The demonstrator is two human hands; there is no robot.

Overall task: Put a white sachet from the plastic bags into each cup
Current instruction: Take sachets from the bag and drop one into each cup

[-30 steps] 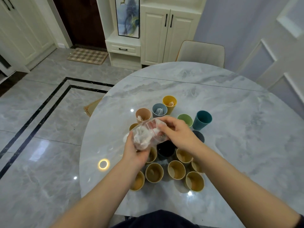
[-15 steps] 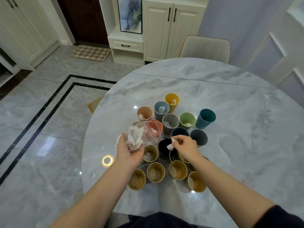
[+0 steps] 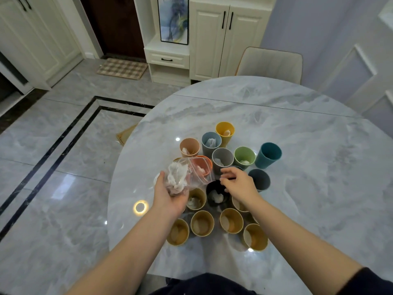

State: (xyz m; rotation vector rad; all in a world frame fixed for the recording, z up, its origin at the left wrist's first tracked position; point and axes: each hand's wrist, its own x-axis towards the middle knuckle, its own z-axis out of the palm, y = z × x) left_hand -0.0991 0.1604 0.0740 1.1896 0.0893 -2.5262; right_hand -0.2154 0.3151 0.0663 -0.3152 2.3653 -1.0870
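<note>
Grey marble floor tiles with black inlay lines (image 3: 53,158) fill the left. The left hand (image 3: 170,196) has its grip wrapped around a clear plastic bag of white sachets (image 3: 180,177) above the round grey marble worktop (image 3: 308,177). The right hand (image 3: 238,183) hovers empty with fingers loosely spread over a black cup (image 3: 215,193) that holds a sachet, among clustered coloured cups. Cream cabinets (image 3: 225,37) stand behind.
</note>
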